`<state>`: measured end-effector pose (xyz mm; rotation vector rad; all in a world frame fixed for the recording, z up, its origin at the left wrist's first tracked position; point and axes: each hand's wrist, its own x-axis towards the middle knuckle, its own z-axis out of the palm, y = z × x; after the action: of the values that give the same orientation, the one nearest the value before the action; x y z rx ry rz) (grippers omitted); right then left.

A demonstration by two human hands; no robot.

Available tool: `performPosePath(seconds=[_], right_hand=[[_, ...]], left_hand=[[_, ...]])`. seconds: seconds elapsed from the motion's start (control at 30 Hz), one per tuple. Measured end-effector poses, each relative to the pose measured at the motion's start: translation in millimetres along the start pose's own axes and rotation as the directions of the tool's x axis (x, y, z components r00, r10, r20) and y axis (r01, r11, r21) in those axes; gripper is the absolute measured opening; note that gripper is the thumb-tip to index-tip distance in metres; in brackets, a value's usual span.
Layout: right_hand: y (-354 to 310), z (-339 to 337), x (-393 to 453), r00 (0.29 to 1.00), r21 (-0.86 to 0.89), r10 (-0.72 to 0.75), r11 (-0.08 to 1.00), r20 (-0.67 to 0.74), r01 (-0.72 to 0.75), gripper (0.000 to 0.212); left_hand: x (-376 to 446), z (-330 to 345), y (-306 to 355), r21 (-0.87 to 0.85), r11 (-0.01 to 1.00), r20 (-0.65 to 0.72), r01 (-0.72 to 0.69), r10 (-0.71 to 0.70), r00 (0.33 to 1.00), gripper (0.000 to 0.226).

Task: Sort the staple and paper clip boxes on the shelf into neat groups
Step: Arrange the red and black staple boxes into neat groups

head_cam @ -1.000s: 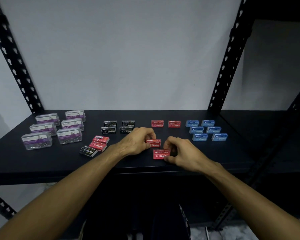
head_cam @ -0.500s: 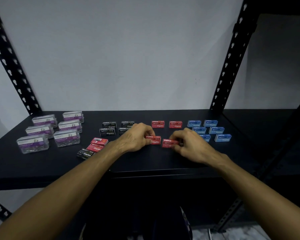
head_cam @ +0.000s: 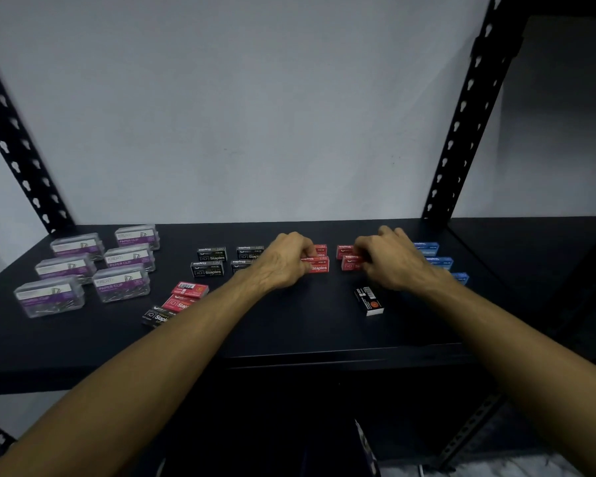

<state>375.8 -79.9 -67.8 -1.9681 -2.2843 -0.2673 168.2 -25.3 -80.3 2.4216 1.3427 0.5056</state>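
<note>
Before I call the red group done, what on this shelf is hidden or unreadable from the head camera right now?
- Blue boxes: the right hand and wrist cover most of the group, so no count.
- Red boxes: fingers of the left hand and the right hand cover their ends; alignment unclear.
- Black boxes: the near right one sits partly behind the left hand.
- Loose boxes: partly hidden by the left forearm.

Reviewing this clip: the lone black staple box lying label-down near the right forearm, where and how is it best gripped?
Probably pinch the black staple box across its two long side faces, coming from above with the right hand. It lies flat, angled on the shelf, standing apart from other boxes, so both sides look free.
</note>
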Motion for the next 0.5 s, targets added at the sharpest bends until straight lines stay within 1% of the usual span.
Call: performPosePath(seconds=[0.2,0.3,0.37,0.5], right_hand=[[2.5,7.6,5.7,0.999,-0.019,-0.006,1.000,0.041,0.007,0.009],[4.3,12.1,6.1,0.999,-0.005,-0.006,1.000,0.033,0.006,0.003],[4.9,14.8,6.0,1.000,0.002,0.001,1.000,0.022,-0.001,0.008],[7.1,20.1,8.1,1.000,-0.001,-0.009,1.000,-0.004,0.009,0.011]], left_hand=[[9.8,7.7,1.6,0.041,0.999,0.009,0.013,-0.013,1.000,0.013],[11.2,9.8,0.8,0.046,0.999,0.007,0.015,-0.015,1.000,0.011],[11.5,11.0,0.2,0.045,0.999,0.005,0.012,-0.013,1.000,0.011],[10.0,12.4,-0.4,0.045,0.999,-0.001,0.008,-0.008,1.000,0.012]])
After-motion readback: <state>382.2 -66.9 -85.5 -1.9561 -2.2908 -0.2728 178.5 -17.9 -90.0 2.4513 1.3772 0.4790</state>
